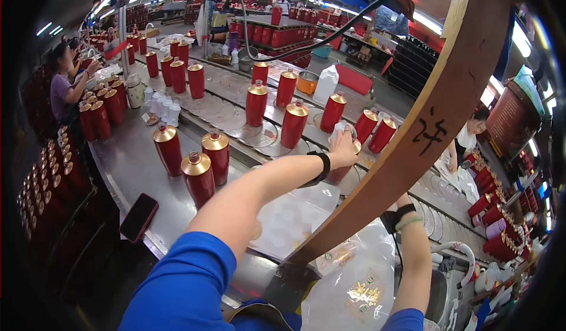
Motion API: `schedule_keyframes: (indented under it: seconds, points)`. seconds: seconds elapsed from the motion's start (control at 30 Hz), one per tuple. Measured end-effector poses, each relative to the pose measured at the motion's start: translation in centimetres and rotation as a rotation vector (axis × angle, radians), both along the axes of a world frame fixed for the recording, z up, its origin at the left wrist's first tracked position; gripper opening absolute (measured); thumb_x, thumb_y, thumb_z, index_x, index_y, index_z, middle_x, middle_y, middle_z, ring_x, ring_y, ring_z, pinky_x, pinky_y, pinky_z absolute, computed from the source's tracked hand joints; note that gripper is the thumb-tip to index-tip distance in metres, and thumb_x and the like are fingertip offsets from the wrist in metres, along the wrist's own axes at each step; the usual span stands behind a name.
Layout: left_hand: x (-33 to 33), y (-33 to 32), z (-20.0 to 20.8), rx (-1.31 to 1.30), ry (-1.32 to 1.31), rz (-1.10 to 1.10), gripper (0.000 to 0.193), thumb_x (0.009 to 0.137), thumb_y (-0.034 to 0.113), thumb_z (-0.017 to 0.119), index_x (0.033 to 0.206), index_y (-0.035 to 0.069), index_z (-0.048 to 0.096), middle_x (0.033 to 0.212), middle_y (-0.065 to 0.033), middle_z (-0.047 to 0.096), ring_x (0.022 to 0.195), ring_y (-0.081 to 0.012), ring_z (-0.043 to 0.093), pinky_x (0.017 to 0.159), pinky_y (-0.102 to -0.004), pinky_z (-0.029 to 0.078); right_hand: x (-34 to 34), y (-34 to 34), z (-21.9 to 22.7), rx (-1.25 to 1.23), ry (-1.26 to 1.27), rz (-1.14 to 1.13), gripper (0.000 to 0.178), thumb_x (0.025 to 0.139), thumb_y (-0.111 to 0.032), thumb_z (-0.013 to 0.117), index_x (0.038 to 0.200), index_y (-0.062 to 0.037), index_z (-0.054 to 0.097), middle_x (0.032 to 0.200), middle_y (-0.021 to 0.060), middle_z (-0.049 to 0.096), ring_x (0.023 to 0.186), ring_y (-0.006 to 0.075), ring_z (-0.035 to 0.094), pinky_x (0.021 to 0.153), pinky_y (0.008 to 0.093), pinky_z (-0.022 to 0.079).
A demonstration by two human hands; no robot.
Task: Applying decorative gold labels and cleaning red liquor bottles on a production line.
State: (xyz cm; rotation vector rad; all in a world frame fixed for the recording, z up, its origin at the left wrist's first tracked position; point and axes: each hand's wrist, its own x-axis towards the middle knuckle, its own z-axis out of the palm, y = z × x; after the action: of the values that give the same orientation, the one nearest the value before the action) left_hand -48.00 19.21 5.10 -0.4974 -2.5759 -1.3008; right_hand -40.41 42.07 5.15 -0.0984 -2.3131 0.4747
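My left hand [344,149] reaches forward over the steel bench and is closed on a small white cap [340,129], held at the top of a red bottle [338,173] with a gold shoulder. That bottle stands at the near edge of the conveyor. My right hand [403,201] is almost wholly hidden behind a slanted wooden beam [436,113]. Only its wrist, with a black band and a green band, shows. What the right hand holds is hidden.
Three red gold-shouldered bottles [197,178] stand on the bench at left, near a dark phone [139,216]. More red bottles [294,124] ride the conveyor's round discs. Clear plastic bags [354,284] lie below my arms. Other people work at far left [61,89] and right [471,136].
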Motion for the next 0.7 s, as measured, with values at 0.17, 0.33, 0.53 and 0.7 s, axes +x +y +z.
schedule_keyframes:
  seconds: [0.17, 0.33, 0.53, 0.7]
  points:
    - [11.1, -9.7, 8.3, 0.124, -0.217, -0.167, 0.106, 0.066, 0.017, 0.091, 0.149, -0.006, 0.029, 0.144, -0.0257, 0.047, 0.130, -0.0381, 0.055, 0.106, -0.0442, 0.052, 11.7, -2.1, 6.2, -0.188, 0.196, 0.144, 0.019, 0.096, -0.010, 0.065, 0.112, -0.0011, 0.066, 0.102, 0.0152, 0.068, 0.095, 0.0274, 0.068, 0.086, 0.0375, 0.052]
    - [24.3, -22.6, 14.5, -0.057, -0.226, -0.231, 0.087, 0.072, 0.030, 0.090, 0.134, -0.006, 0.041, 0.127, -0.0238, 0.059, 0.118, -0.0306, 0.062, 0.099, -0.0398, 0.052, 26.7, -5.9, 14.2, -0.199, 0.062, 0.307, 0.014, 0.100, -0.009, 0.061, 0.110, 0.0009, 0.063, 0.098, 0.0064, 0.065, 0.089, 0.0146, 0.060, 0.083, 0.0288, 0.048]
    - [36.5, -32.4, 13.1, -0.237, -0.052, -0.248, 0.080, 0.075, 0.029, 0.090, 0.130, -0.007, 0.045, 0.122, -0.0253, 0.061, 0.116, -0.0359, 0.064, 0.101, -0.0426, 0.051, 39.0, -15.4, 16.6, -0.317, -0.251, 0.534, 0.018, 0.089, -0.007, 0.070, 0.106, 0.0001, 0.066, 0.093, 0.0077, 0.063, 0.086, 0.0165, 0.059, 0.080, 0.0282, 0.047]
    - [38.4, -37.0, 7.0, -0.243, -0.130, -0.016, 0.073, 0.073, 0.027, 0.088, 0.126, -0.007, 0.050, 0.122, -0.0262, 0.060, 0.116, -0.0400, 0.063, 0.101, -0.0447, 0.050, 39.7, -24.1, 12.7, -0.296, -0.374, 0.788, 0.023, 0.086, -0.007, 0.074, 0.109, -0.0027, 0.071, 0.090, 0.0114, 0.062, 0.083, 0.0241, 0.062, 0.075, 0.0334, 0.049]
